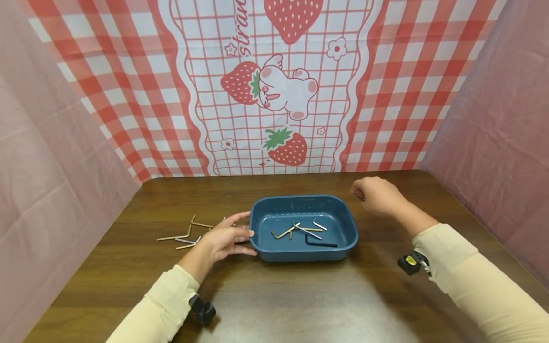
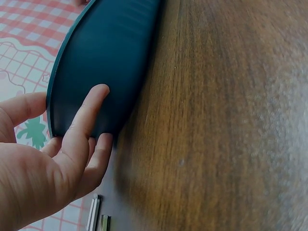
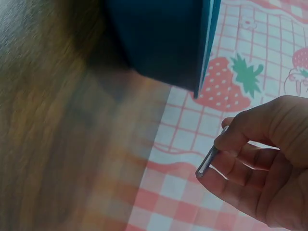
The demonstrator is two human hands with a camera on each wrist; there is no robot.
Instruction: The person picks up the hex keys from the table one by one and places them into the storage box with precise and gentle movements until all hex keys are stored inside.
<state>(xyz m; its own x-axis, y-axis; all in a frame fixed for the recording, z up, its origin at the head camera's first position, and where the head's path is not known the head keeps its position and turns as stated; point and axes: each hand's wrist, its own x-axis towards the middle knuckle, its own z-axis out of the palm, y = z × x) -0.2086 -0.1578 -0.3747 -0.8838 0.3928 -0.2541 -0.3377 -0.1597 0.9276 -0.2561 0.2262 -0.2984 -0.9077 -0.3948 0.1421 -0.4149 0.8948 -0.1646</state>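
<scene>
A blue plastic bin (image 1: 303, 256) stands on the table, holding several hex keys: brass-coloured, silver and a larger black hex key (image 1: 321, 244). My left hand (image 1: 227, 239) rests against the bin's left end, fingers spread and mostly straight; the left wrist view shows fingertips on the outer wall (image 2: 108, 48) and another digit at the rim. Beyond the bin's right end, my right hand (image 1: 377, 194) is raised, pinching a short silver hex key (image 3: 208, 161) between thumb and fingers. Part of that key is hidden by the hand.
More loose hex keys (image 1: 176, 237), brass-coloured and silver, lie on the wooden table (image 1: 274, 300) left of the bin, partly behind my left hand. A red-checked strawberry cloth (image 1: 283, 90) hangs at the back. Pink cloth (image 1: 493, 143) hangs at both sides.
</scene>
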